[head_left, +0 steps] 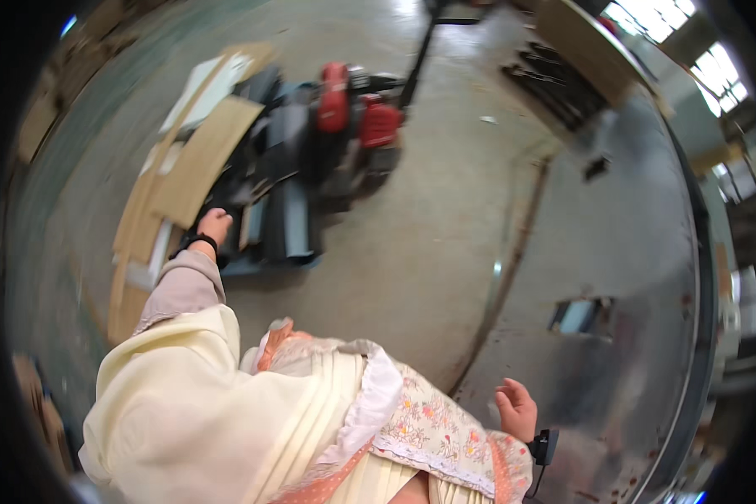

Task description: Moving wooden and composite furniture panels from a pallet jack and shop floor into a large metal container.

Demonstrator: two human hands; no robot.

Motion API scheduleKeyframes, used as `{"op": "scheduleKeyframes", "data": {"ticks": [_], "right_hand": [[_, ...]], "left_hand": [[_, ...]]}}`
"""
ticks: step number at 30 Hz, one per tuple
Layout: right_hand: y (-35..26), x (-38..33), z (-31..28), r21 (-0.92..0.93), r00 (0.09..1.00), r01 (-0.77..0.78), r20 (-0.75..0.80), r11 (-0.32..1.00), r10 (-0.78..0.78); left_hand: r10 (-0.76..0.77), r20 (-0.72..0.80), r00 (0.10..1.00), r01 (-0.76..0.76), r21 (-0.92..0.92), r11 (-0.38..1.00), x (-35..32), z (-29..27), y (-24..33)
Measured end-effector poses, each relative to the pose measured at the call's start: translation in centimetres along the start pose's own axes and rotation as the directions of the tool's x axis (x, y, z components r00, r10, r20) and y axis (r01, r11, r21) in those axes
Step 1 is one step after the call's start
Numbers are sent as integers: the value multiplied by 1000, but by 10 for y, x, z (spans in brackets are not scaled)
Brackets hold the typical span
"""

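My left hand [214, 225] reaches out over a low stack of dark and blue-grey strips [290, 210] near the floor. Its fingers are curled at the near left edge of the stack, and anything inside them is hidden. Beside it lie flat tan boards [206, 160]. On the right, my right hand [517, 409] hovers over or rests by a grey metal tabletop [630, 244]. Its fingers are loosely bent and apart, with nothing in them. A small piece with a pale blue middle [578, 317] lies on that tabletop, away from the hand.
Behind the strips stand two red-and-black machines or tools [333, 97], blurred. A dark post [420, 59] rises near them. Dark pieces [554, 80] lie by a tan panel [592, 46] at the far right. Concrete floor [378, 260] lies between stack and metal table.
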State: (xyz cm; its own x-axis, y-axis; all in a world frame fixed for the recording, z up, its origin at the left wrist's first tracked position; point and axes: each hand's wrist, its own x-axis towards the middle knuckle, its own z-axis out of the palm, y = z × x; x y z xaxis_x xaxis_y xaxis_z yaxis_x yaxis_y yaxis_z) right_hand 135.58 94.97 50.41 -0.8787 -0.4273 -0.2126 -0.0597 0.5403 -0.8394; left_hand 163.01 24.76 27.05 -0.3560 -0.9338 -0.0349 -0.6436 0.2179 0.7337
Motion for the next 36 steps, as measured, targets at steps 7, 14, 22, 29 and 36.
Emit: {"op": "scheduleKeyframes", "data": {"ticks": [7,14,22,29,36], "right_hand": [[37,120,189,-351,840,-151,448,924,307],[-24,172,374,-373,722,-392,443,841,532],[-41,245,518,-504,564,-89,685,859,461],[-31,312,628,-664,441,382,742,643,505],[102,409,694,-669,816,-14,422,743,395]], "left_hand": [[-698,-141,702,711,101,696,-161,-179,-234],[-957,56,285,948,-168,272,-237,-197,-233],[-796,293,530,848,-198,491,-105,-120,-153],[-637,584,503,670,202,714,-12,0,-142],[-520,770,371,603,226,765,90,163,-160]]}}
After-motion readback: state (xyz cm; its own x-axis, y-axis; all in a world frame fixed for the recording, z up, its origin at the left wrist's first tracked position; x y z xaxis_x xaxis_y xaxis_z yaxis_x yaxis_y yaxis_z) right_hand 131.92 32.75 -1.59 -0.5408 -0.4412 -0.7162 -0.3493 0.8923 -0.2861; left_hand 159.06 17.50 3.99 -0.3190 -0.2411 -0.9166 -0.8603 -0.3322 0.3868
